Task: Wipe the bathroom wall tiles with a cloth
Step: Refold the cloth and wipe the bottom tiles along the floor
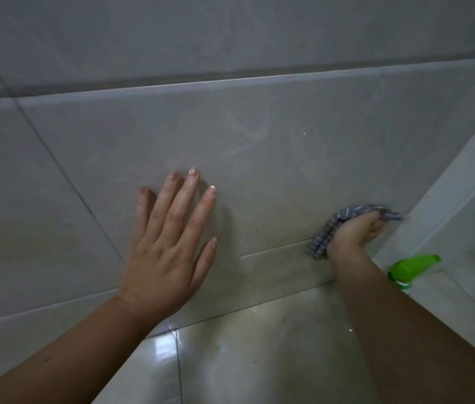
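I see smooth, faintly streaked ceramic wall tiles (259,135); below them the floor tiles (259,345) shine glossy. Against the wall sits a soft striped woven cloth (322,243); right of it, a glossy green plastic spray bottle (411,265).

grey striped cloth (322,239) — bunched, against wall tiles (259,147)

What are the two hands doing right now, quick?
Left hand: open, fingers spread flat against the wall tile.
Right hand: closed around the striped grey cloth, pressing it low on the wall near the corner.
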### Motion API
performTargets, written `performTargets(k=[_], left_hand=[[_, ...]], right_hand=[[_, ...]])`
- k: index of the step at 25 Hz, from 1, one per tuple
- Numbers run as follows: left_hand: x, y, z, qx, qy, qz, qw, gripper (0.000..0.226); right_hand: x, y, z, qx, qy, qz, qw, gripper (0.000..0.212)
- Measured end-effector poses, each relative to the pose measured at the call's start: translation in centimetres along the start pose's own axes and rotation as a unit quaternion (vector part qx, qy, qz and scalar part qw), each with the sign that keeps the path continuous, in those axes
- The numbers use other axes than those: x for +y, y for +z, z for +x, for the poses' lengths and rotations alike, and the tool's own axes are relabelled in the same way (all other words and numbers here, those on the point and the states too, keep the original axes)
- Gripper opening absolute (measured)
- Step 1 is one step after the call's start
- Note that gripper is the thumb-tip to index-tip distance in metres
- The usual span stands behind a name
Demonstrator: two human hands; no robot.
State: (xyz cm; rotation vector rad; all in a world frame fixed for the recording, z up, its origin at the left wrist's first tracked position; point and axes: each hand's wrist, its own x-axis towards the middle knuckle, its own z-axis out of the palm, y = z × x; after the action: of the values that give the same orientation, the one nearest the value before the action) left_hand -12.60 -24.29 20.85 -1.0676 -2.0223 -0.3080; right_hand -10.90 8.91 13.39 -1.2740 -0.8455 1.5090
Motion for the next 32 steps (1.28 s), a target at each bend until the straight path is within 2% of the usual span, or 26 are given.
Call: performTargets(k=[3,8,10,14,16,17,19,21,22,23,25,26,27,28,30,31,32], left_hand=[[-2.0,-1.5,-1.5,-0.005,-0.006,0.009,1.0,0.061],[-5.2,-4.6,-5.1,-0.021,-0.015,0.03,0.999,0.06],[-6.1,-5.8,-5.8,-0.02,-0.017,0.034,0.999,0.061],[-8.4,-7.9,-5.5,0.014,-0.003,0.037,0.999,0.058],[-9.6,-9.4,-5.5,0.027,-0.011,0.039,0.999,0.059],[-10.1,-10.2,-5.8,0.032,-0.013,0.039,0.999,0.06],[-11.3,-12.3,-6.8,0.038,0.0,0.049,0.998,0.061],[-12.7,-14.3,-8.4,0.031,0.013,0.062,0.998,0.063],[-13.4,-15.3,-9.1,0.028,0.012,0.066,0.997,0.064],[-14.2,-16.3,-9.8,0.026,0.005,0.07,0.997,0.065],[-15.5,-17.9,-10.1,0.027,-0.025,0.084,0.996,0.065],[-16.1,-18.5,-10.0,0.029,-0.044,0.093,0.994,0.064],[-16.5,-19.0,-9.7,0.03,-0.063,0.102,0.992,0.063],[-16.9,-19.6,-9.5,0.03,-0.083,0.115,0.989,0.062],[-17.4,-20.7,-9.0,0.025,-0.106,0.137,0.985,0.062],[-17.5,-21.3,-8.9,0.021,-0.115,0.148,0.982,0.062],[-17.7,-21.7,-8.9,0.018,-0.127,0.158,0.979,0.062]], right_hand=[[1.6,0.9,-4.1,0.035,0.016,-0.025,0.999,0.053],[3.6,2.9,-12.3,0.058,0.044,-0.024,0.997,0.053],[4.0,3.4,-17.3,0.009,0.062,-0.067,0.996,0.056],[6.1,5.3,-24.0,-0.203,0.099,-0.134,0.965,0.064],[4.2,5.7,-26.3,-0.297,0.117,-0.094,0.943,0.045],[1.8,5.4,-29.1,-0.329,0.161,-0.033,0.93,0.032],[-2.0,5.1,-33.5,-0.332,0.237,0.039,0.912,0.024],[-3.4,5.1,-35.4,-0.355,0.277,0.042,0.892,0.032],[-4.2,4.9,-36.5,-0.357,0.279,0.06,0.889,0.038],[-4.7,5.7,-37.7,-0.337,0.265,0.044,0.902,0.042],[-5.9,6.6,-40.5,-0.281,0.186,-0.025,0.941,0.062],[-6.2,6.6,-42.1,-0.243,0.106,-0.085,0.96,0.066],[-6.1,6.5,-43.4,-0.222,0.003,-0.145,0.964,0.065],[-5.5,6.2,-44.5,-0.217,-0.123,-0.197,0.948,0.063],[-4.3,4.8,-46.2,-0.208,-0.377,-0.251,0.867,0.061],[-3.0,5.0,-46.0,-0.2,-0.488,-0.268,0.806,0.061],[-2.0,4.8,-45.9,-0.198,-0.564,-0.29,0.747,0.062]])
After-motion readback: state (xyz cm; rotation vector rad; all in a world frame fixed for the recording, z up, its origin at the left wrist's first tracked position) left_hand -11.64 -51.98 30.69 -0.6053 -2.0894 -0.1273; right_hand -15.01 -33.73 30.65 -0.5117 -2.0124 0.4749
